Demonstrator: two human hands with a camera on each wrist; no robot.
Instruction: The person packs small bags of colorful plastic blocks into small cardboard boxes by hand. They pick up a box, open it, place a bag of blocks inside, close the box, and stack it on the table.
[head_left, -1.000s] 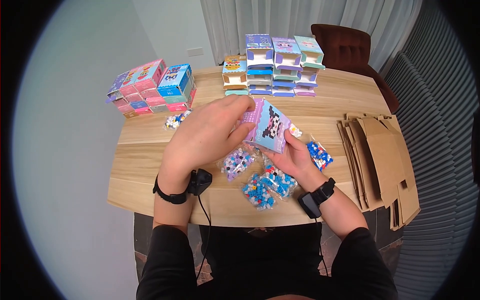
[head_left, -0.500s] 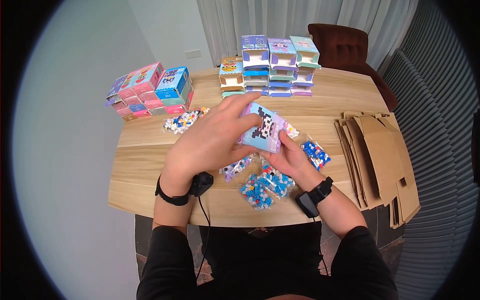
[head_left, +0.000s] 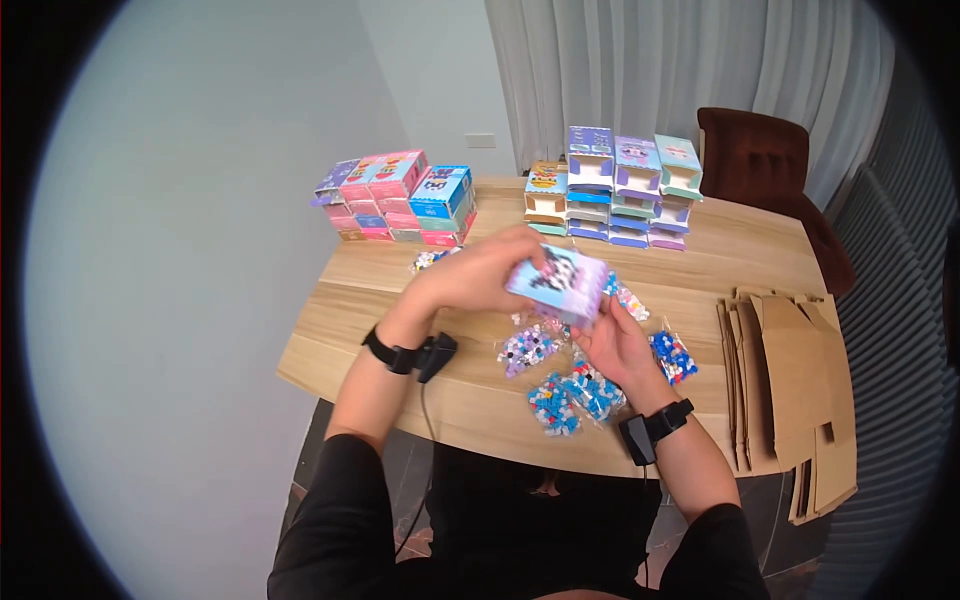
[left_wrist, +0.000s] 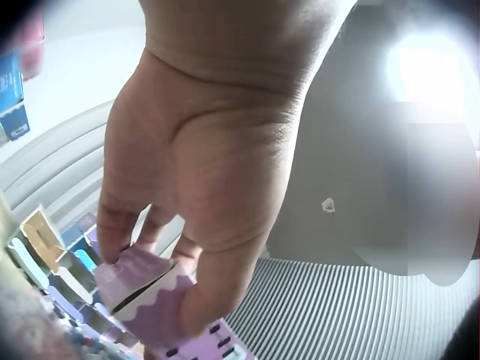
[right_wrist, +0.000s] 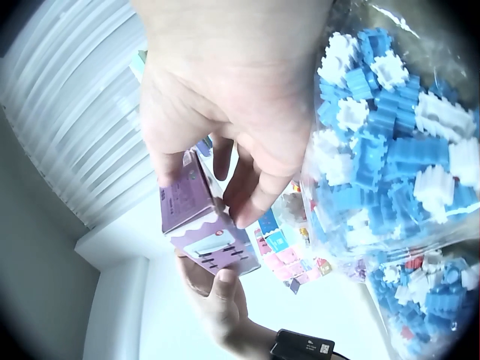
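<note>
Between both hands, above the table, is a small purple and light-blue box with a black-and-white pixel figure on its face, blurred in the head view. The left hand grips the box's left end, thumb on one side and fingers on the other. A dark slit shows along a scalloped edge of the box in the left wrist view. At the opposite end the right hand holds it between thumb and fingers. Under the hands lie clear bags of small bricks: a purple-and-white bag and blue-and-white bags.
Closed boxes are stacked at the back left, and open-ended boxes at the back right. A dark-blue brick bag lies right of the right hand. Flattened brown cardboard leans along the right edge; a brown chair stands behind.
The head view has swung, so the whole scene sits further right and lower. The box has turned in the hands, and the left index finger has moved from across its face to the upper left edge.
</note>
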